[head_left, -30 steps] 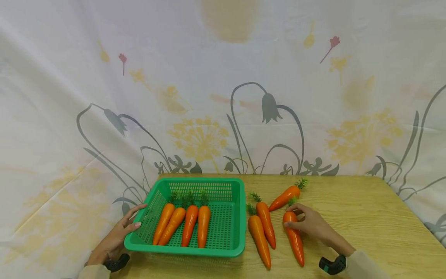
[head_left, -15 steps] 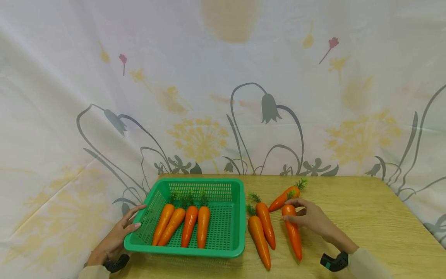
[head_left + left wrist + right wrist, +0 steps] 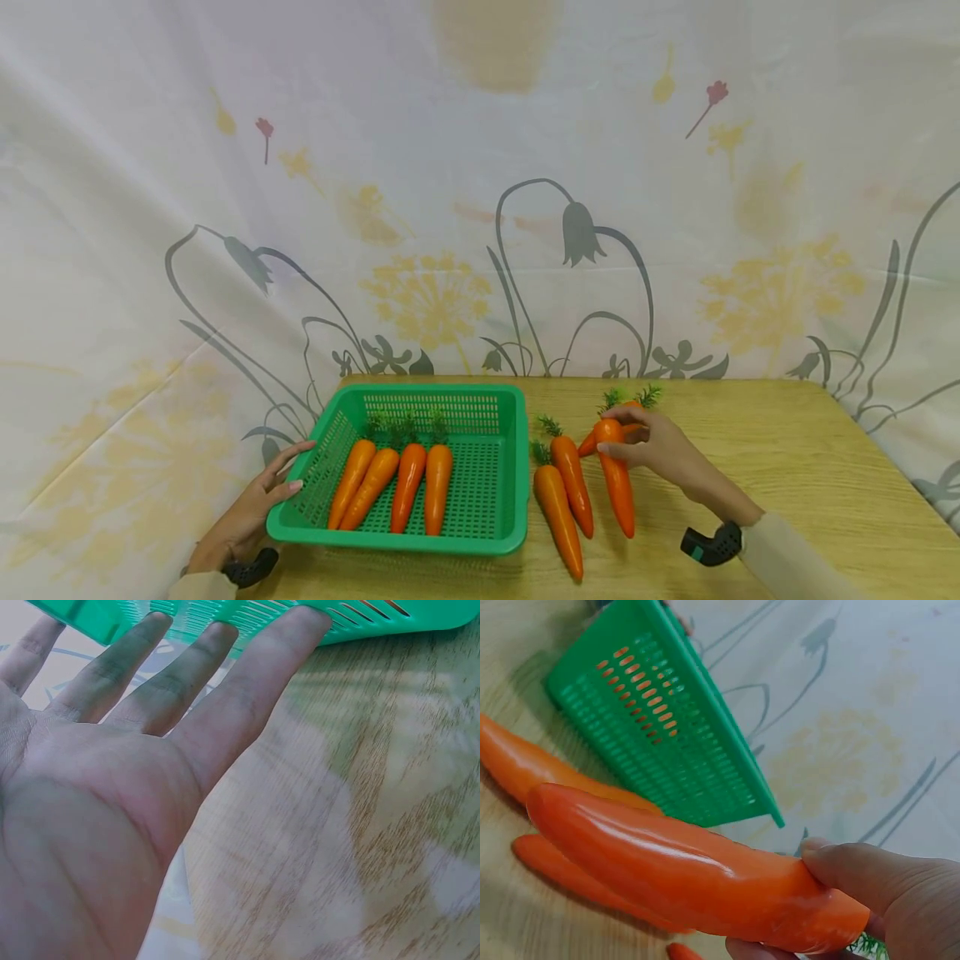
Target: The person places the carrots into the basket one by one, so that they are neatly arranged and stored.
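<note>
Loose pair (image 3: 558, 518): two carrots side by side on the table (image 3: 787, 467), between basket (image 3: 480, 492) and held carrot (image 3: 618, 483), tips toward the person.
Left hand (image 3: 253, 504): fingers straight and spread against the basket's left side; light, steady pressure should stop it sliding.
Basket contents (image 3: 409, 487): four carrots, their leaves toward the far side.
Held carrot: in the right hand (image 3: 662, 450), seemingly just off the table; its hanging tip is best carried high enough to clear the loose pair and the basket rim.
Right hand: thumb and fingers pinch the held carrot near its leafy end; a firm pinch should matter, since the glossy skin could slip or swivel.
Far carrot (image 3: 589, 443): slantwise beyond the held carrot, partly hidden; knuckles had better avoid nudging it.
Curtain (image 3: 450, 167): flower-printed, behind everything.
</note>
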Demonstrator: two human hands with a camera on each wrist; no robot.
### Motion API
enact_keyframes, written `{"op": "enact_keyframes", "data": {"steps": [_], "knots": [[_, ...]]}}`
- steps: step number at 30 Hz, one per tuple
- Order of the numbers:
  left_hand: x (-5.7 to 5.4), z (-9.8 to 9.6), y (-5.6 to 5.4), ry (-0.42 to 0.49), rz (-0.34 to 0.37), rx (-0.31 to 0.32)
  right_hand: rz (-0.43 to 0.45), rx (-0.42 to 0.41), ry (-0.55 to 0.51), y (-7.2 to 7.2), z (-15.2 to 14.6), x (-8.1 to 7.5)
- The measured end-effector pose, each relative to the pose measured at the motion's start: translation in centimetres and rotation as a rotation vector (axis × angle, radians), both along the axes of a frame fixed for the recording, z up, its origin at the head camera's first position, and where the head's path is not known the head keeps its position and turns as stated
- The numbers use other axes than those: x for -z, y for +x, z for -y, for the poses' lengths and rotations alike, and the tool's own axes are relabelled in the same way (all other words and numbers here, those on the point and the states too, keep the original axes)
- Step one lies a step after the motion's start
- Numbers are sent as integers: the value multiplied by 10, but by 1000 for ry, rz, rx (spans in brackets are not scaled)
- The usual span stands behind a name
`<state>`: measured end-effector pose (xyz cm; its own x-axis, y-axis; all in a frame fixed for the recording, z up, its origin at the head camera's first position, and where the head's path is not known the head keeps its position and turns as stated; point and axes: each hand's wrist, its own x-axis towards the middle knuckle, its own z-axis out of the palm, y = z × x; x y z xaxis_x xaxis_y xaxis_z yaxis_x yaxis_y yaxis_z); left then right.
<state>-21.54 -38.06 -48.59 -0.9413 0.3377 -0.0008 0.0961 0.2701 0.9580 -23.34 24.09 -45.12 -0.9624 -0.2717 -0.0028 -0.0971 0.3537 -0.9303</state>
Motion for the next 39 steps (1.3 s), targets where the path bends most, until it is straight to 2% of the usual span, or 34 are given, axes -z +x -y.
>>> {"op": "enact_keyframes", "data": {"steps": [10, 25, 30, 39], "knots": [[2, 1, -1, -10, -1, -1, -46, -30, -5, -7, 22, -19], [2, 1, 0, -16, 5, -22, -69, -84, -57, -19, 54, -36], [4, 1, -1, -10, 1, -22, -99, -113, -60, -25, 68, -38], [4, 2, -3, -27, -30, -30, -102, -167, -116, -32, 93, -38]]}}
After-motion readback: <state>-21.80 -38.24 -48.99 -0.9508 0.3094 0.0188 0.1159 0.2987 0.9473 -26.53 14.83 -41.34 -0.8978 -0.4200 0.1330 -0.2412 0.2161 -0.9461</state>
